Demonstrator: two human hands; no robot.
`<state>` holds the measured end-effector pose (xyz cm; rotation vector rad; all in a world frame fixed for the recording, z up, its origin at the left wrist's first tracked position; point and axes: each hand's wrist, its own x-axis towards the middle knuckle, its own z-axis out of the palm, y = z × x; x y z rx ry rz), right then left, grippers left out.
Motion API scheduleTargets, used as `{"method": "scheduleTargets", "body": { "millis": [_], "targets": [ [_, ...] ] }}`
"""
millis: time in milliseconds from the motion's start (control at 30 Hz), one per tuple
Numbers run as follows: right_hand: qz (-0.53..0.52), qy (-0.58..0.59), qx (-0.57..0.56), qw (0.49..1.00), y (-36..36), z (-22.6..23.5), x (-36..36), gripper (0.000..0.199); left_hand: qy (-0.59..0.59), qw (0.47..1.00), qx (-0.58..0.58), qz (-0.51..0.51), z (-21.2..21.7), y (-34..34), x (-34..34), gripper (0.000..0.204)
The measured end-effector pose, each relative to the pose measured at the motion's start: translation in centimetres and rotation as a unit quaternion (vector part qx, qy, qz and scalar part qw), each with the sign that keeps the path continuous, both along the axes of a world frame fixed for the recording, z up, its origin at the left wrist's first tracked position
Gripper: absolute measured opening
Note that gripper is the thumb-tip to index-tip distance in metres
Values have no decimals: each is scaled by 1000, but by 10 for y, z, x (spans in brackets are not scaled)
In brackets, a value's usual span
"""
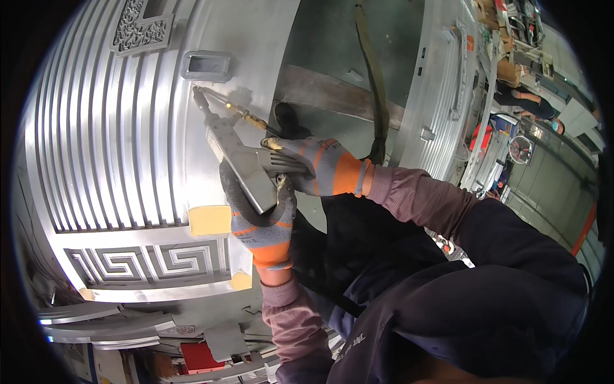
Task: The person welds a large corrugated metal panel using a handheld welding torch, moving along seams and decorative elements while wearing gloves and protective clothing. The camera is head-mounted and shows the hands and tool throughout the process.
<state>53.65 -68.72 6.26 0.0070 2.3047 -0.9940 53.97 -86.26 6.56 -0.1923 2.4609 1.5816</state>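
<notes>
Torch (240,157), a grey handheld gun with a long nozzle, sits in both gloved hands in front of the chest, its tip (198,95) touching or almost touching the silver door panel (115,128) just below a small rectangular recess (206,65). The left hand (265,221) is closed round the butt from beneath, its grip full and tight; the right hand (320,165) is wrapped over the rear of the body, fingers shut on it (both gloves are grey and orange knit, thin for hot work by the look of them). A brass fitting and thin wire (246,116) run alongside the nozzle.

Nearest risk: the arms are stretched out and unsupported, so a tremor could drag the tip across the smooth face and mark it. The dark hose (377,83) hangs slack behind the right wrist; if it snags or pulls, the aim would jerk. Sparks could reach the striped sleeves (409,192).

Farther off, the ribbed section and the fret pattern (150,261) lie close enough to catch spatter. Far right, another person (537,105) is bent over something on the shop floor, within line of any glare.
</notes>
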Motion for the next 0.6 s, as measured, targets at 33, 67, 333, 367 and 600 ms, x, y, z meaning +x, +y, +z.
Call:
{"method": "scheduleTargets", "body": {
  "millis": [33,67,333,367,600],
  "targets": [
    [1,2,-1,1000,0,-1,-1,74,5,1000,-4,1,0,1,0,83],
    [0,1,-3,1000,0,-1,-2,74,10,1000,-9,3,1,2,-1,83],
    [-5,-13,-5,1000,7,-1,-8,69,-8,1000,-13,8,1,11,-6,84],
    [-6,-10,-11,1000,7,-2,-7,69,-11,1000,-8,8,1,11,-5,84],
    [-15,-13,-22,1000,8,2,-8,69,29,999,-28,-1,-1,10,-5,84]
  ]
}}
